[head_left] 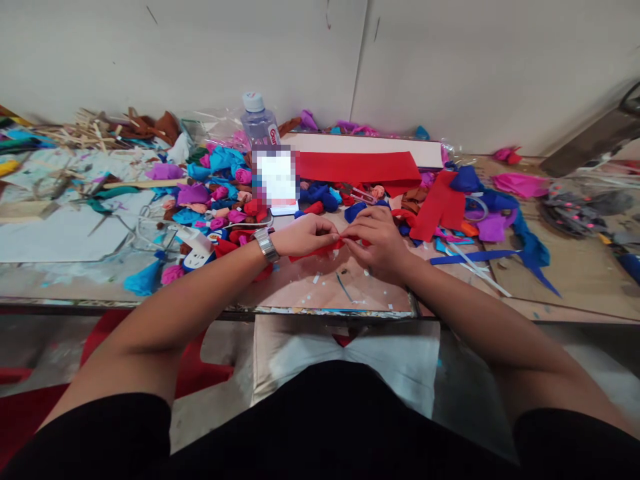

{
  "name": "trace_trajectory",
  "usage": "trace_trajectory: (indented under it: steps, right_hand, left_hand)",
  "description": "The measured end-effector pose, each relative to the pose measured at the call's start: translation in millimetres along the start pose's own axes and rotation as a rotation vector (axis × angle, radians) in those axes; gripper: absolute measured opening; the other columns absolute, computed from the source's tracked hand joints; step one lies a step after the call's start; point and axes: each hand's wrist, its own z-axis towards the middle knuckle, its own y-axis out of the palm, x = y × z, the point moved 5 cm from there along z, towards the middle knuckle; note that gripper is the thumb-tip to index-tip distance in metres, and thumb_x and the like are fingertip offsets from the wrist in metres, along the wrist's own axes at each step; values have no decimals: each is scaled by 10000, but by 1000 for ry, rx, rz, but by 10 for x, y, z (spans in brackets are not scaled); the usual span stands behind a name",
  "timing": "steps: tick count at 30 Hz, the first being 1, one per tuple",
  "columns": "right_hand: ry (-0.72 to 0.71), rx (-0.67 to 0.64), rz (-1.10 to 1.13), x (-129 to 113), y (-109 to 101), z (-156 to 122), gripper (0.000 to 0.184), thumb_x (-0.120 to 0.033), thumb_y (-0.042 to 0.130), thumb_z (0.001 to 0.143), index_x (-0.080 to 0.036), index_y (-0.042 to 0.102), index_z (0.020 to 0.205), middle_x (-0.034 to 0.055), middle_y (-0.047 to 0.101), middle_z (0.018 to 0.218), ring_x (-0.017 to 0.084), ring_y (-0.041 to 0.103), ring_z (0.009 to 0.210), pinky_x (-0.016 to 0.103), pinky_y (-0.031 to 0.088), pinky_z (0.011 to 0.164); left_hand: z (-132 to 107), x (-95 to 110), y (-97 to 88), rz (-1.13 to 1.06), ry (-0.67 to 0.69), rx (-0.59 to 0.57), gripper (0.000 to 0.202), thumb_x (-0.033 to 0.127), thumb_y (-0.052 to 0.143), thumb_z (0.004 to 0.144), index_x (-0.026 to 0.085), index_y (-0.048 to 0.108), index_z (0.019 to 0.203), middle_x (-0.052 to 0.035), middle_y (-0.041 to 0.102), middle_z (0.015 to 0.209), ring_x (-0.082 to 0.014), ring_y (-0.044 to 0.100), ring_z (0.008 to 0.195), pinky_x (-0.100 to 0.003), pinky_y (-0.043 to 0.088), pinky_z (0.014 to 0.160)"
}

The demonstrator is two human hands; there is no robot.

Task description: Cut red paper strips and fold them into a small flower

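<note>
Both my hands meet over the middle of the worktable [310, 287]. My left hand [306, 235], with a silver watch on its wrist, pinches one end of a strip of red crepe paper [320, 251]. My right hand [380, 241] is closed on the other end, fingers curled over the folded red paper. The two hands touch at the fingertips. Just beyond them lie small rolled paper buds [320, 197] in blue, red and pink.
A clear water bottle [260, 123] stands at the back beside a long red paper sheet [360, 167]. Red paper pieces [443, 203], purple and blue scraps [493, 227] lie right. Wooden sticks [90, 130] and green-handled pliers [107, 197] lie left. Red chair [30, 400] below left.
</note>
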Motion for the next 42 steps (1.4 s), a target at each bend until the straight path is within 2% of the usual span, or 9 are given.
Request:
trace_trajectory:
  steps: [10,20,28,35,42]
  right_hand:
    - [-19,16,-54,34,21,-20,116,-266,645,974,-236,755,991,64,774,978,294,611,1072,502,395,994]
    - [-20,53,-10,64,34,-2,103,-266,610,967,-234,703,939,75,717,933,291,571,1075,481,435,1001]
    - [-3,31,59,62,72,-3,65,-209,566,945,-218,630,948,87,663,938,296,550,1044,462,454,920]
    - [-30,119,58,77,12,-17,14,-236,640,940,-231,651,945,71,685,924,285,565,1009,465,461,935]
    - [-4,69,40,69,35,2,59,-245,575,970,-220,626,954,87,666,951,288,553,1019,465,457,930]
  left_hand:
    - [-44,157,33,407,90,157,296,317,531,1010,171,733,849,-25,702,709,-125,550,595,-281,338,600]
    - [-52,140,95,618,219,242,288,298,488,1057,176,739,982,-62,741,827,-180,637,730,-318,348,642]
    - [-64,153,140,667,273,279,311,339,462,1087,190,734,1065,-55,773,912,-183,686,785,-312,374,636]
    - [-66,151,128,655,287,307,278,308,503,1079,174,743,1037,-54,766,859,-180,687,772,-307,385,657]
    - [-84,207,122,612,272,314,272,307,525,1042,178,759,992,-43,739,784,-167,629,674,-312,347,619]
